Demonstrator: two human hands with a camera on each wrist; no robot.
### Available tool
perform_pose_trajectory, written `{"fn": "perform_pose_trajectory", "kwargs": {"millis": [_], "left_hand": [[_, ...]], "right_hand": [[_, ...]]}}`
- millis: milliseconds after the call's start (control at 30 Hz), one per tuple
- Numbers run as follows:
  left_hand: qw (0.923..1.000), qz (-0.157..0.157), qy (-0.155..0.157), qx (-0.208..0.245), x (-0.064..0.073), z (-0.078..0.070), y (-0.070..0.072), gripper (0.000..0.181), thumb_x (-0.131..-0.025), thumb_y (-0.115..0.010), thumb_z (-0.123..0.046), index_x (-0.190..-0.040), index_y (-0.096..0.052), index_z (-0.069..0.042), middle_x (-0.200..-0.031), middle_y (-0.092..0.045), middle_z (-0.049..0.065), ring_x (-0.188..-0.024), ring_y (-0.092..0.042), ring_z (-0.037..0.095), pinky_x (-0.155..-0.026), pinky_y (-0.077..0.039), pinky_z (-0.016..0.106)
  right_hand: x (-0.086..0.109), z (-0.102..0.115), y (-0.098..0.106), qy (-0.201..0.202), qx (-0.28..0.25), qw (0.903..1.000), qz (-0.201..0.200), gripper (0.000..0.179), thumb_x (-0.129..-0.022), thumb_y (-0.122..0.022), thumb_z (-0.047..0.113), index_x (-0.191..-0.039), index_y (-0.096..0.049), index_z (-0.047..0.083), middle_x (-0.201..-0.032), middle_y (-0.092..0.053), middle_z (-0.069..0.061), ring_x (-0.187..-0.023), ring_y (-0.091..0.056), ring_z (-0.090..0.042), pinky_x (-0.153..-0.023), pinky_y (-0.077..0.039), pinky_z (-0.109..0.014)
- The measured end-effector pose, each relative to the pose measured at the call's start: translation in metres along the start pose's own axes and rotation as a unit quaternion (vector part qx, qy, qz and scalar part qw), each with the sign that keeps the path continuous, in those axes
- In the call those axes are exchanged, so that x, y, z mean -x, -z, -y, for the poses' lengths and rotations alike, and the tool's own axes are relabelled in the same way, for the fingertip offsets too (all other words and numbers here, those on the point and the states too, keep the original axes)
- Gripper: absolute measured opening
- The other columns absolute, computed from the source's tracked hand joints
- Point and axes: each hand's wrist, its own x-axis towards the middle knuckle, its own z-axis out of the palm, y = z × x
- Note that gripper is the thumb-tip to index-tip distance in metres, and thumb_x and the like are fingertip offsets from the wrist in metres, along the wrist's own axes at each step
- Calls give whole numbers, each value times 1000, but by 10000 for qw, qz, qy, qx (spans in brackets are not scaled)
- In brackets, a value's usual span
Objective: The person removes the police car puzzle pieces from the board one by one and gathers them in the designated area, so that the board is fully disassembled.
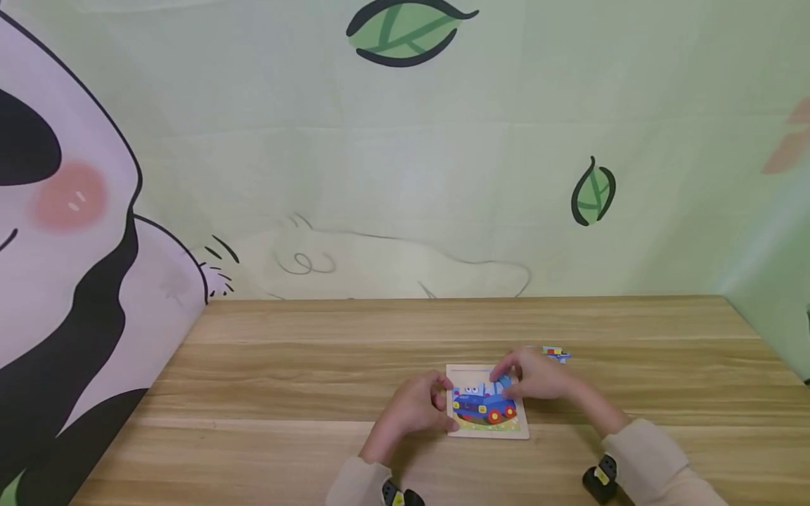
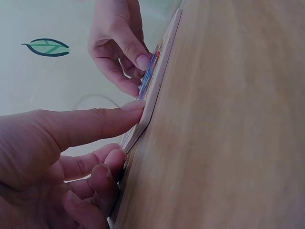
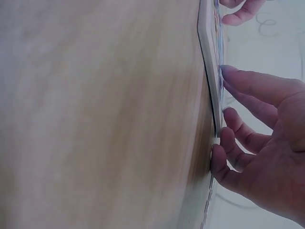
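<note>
Square wooden picture puzzle [image 1: 493,435], pale-rimmed and printed with a cartoon blue truck [image 1: 471,407]: this lay on the wood-grain desk [image 1: 285,379], between the two bare hands.

Left hand [image 1: 414,404]: positioned at nine o'clock of the puzzle. It held the frame by its side, thumb near the eight o'clock corner and index finger higher on the same edge. The left wrist view showed the thumb tip on the rim.

Right hand [image 1: 538,374]: positioned at two o'clock. Thumb and index finger were set narrow about a small blue flat puzzle piece [image 1: 503,381] at the one o'clock part of the picture. Whether the piece was raised or flush could not be told.

Loose stock: at least one small flat multicoloured piece [image 1: 556,353], in blue, red and yellow, lay on the desk farther out at two o'clock, just beyond the right hand. The exact count could not be read, as the hand may have covered more.

Step in hand (judged): fitting or aligning the blue piece in the upper part of the picture, with the left hand bracing the frame. The truck's lower body appeared assembled.

Next move (judged): it called for turning the piece until its outline matched its neighbours, then pressing it flat with the fingertips while the frame was kept steady. The loose stock at two o'clock remained to be placed.
</note>
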Motion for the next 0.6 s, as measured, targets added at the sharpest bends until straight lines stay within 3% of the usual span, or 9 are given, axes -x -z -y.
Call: {"fn": "perform_pose_trajectory", "kwargs": {"millis": [300, 600], "left_hand": [[10000, 8, 0, 50, 0, 0, 1, 48, -61, -83, -6, -101, -57, -7, -70, -52, 3, -62, -47, 16, -56, -40, 26], [10000, -25, -29, 25, 0, 0, 0, 49, -60, -83, -6, -101, -57, -6, -70, -52, 2, -62, -47, 15, -56, -40, 26]], "right_hand": [[-2, 4, -3, 39, 129, 9999, -69, 15, -74, -72, 10, -89, -68, 9, -91, -54, -2, -77, -44, -16, -66, -36, -28], [-2, 11, -6, -360, 70, 9992, -187, 16, -72, -72, 4, -86, -66, 10, -87, -52, -3, -76, -44, -17, -67, -36, -30]]}}
